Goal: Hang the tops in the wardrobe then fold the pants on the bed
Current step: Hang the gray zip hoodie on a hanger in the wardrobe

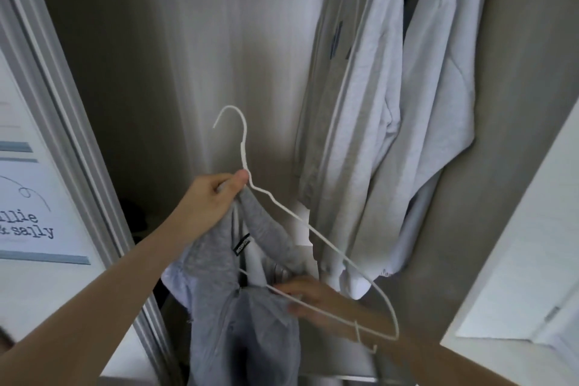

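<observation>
Head view: my left hand [216, 194] pinches the thin white wire hanger [316, 229] at its neck, its long axis slanting down-right; my right hand [310, 298], nearer the bare arm, grips the grey knit top [250, 316] hanging below-left, half threaded.

Grey top going onto a white hanger at the open wardrobe

The left grip [216, 194] pinches the white wire hanger [316, 235] just below its hook, together with the grey top [250, 316]; the right grip [308, 296] holds the top's fabric at the hanger's lower bar. Pale garments [391, 122] hang above the right grip, a framed print [28, 213] left of the left grip.
</observation>
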